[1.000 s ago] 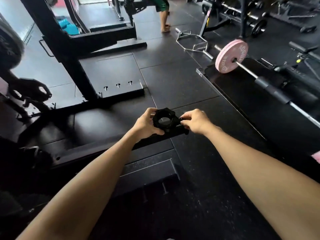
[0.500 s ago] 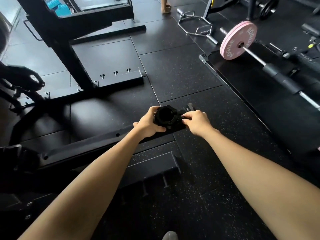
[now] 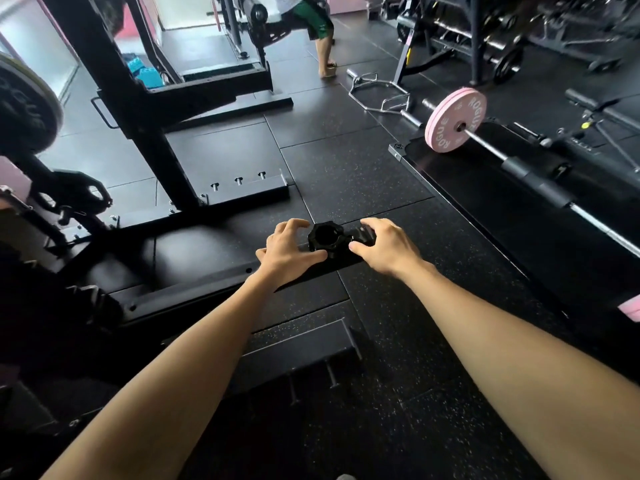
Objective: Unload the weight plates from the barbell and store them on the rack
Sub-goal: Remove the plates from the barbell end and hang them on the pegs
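A: Holding a small black plastic clamp ring point(image 3: 325, 238), both hands meet out in front. The left hand point(image 3: 289, 252) curls its fingers and thumb round the ring's near-left side. The right hand point(image 3: 382, 245) is wrapped over the black latch part sticking out from the ring's right.

B: Why two hands on such a small thing?

A: I think one keeps it steady while the other works the latch. I cannot tell if the latch is up or down, because the fingers hide it.

B: Where are the plates we have to put away?

A: Far beyond the right hand, well apart from the grip, two flat round pink rubber plates point(image 3: 455, 120) sit on the long silver steel bar point(image 3: 491, 150). The bar lies on a black floor mat point(image 3: 450, 181). No clamp shows on the end past the plates, so my guess is they can slide off next.

B: And the rack?

A: Beyond the left hand stands a big black steel frame point(image 3: 145, 109). Three little silver pegs point(image 3: 238, 180) poke up from its foot, with nothing on them. Far off to the left, part of a dark round plate point(image 3: 24, 109) shows at the edge. I cannot tell what holds it.

B: Anything under the grip?

A: A low black steel beam point(image 3: 194, 289) runs right below the ring.
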A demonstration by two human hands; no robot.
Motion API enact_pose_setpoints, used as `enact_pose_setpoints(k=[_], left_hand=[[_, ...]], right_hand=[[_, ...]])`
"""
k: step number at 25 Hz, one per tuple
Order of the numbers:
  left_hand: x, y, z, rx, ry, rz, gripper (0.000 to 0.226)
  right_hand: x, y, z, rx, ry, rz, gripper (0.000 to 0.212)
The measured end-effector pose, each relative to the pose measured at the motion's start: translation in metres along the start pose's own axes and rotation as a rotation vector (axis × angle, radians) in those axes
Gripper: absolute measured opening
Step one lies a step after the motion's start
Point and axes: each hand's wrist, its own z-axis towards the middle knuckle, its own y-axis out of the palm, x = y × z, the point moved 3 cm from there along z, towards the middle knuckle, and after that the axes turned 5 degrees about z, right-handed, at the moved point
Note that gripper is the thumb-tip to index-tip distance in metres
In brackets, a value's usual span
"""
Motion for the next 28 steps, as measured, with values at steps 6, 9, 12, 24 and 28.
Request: enact_pose_setpoints(k=[6, 9, 12, 24, 28], left_hand=[[0.026, -0.060, -0.111, 0.145, 0.088, -0.044, 0.068], [0.029, -0.093, -0.198, 0.213, 0.115, -0.043, 0.068], [0.022, -0.127, -0.286, 0.279, 0.090, -0.023, 0.065], [-0.049, -0.300, -0.476, 0.633, -0.041, -0.112, 0.071], [-0.051, -0.369, -0.503, 0.716, 0.027, -0.095, 0.066]], right_hand=[[-0.047, -0.047, -0.109, 0.020, -0.141, -0.034, 0.067], [-0.072, -0.063, -0.188, 0.030, -0.229, -0.015, 0.069], [-0.101, -0.070, -0.268, 0.030, -0.331, -0.024, 0.069], [-0.266, -0.064, -0.426, -0.035, -0.639, 0.017, 0.071], [-0.319, -0.077, -0.435, 0.024, -0.714, 0.043, 0.070]])
